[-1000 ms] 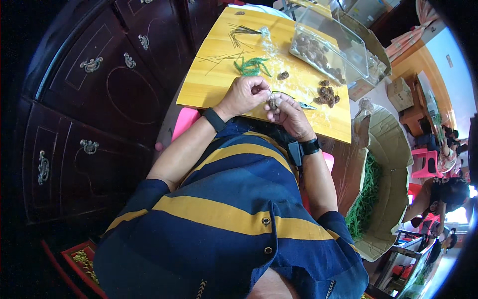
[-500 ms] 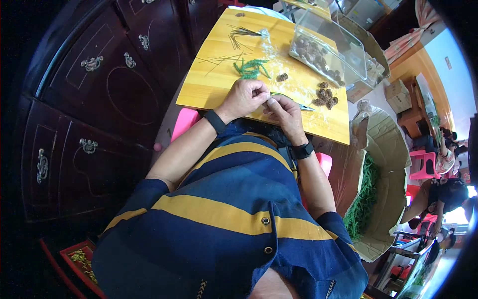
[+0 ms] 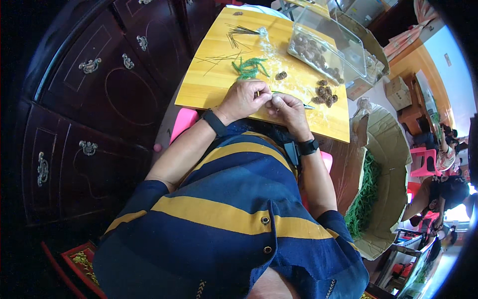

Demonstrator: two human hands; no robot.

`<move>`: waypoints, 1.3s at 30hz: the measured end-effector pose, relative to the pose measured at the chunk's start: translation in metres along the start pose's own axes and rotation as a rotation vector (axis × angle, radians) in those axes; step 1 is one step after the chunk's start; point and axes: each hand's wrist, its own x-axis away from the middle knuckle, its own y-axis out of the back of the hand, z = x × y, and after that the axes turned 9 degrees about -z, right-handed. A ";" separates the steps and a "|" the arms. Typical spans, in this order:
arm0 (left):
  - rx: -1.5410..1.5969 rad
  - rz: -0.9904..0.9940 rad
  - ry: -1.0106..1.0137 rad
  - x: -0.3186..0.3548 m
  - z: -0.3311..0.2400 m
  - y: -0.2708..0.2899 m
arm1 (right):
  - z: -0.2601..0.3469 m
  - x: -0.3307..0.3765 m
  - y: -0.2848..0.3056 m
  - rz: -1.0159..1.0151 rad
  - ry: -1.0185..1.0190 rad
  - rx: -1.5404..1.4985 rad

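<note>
My left hand (image 3: 245, 98) and my right hand (image 3: 290, 113) meet over the near edge of the wooden table (image 3: 211, 82). Thumb and fingers of each are pinched together, the fingertips nearly touching. Whatever lies between them is too small to make out. Partly covered by the right hand is a pointed metal tool (image 3: 308, 106), which looks like pliers; only its tip and a bit of handle show. Just beyond the left hand lie green artificial sprigs (image 3: 250, 68). A single small pine cone (image 3: 281, 75) rests past the fingers.
Thin dark wires (image 3: 219, 59) and a wire bundle (image 3: 244, 30) lie at the far left. Several pine cones (image 3: 324, 93) cluster at right, near a clear plastic bin (image 3: 354, 62) holding more. A cardboard box (image 3: 391, 199) of greenery stands right of the table; dark cabinets (image 3: 94, 109) line the left.
My right hand has turned slightly and shifted a little to the right, covering more of the metal tool. My left hand stays nearly in place, still pinching.
</note>
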 end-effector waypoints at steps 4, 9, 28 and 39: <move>0.101 0.113 0.049 -0.005 -0.008 0.007 | 0.008 0.000 0.009 0.026 -0.114 -0.019; 0.127 0.037 -0.061 -0.002 0.001 0.001 | 0.007 0.000 0.008 0.083 -0.096 -0.020; 0.237 0.081 0.110 0.000 -0.010 0.005 | 0.013 0.008 0.000 0.171 -0.094 -0.121; -0.105 0.067 -0.231 -0.004 -0.015 0.003 | 0.018 0.009 0.003 0.078 -0.187 -0.037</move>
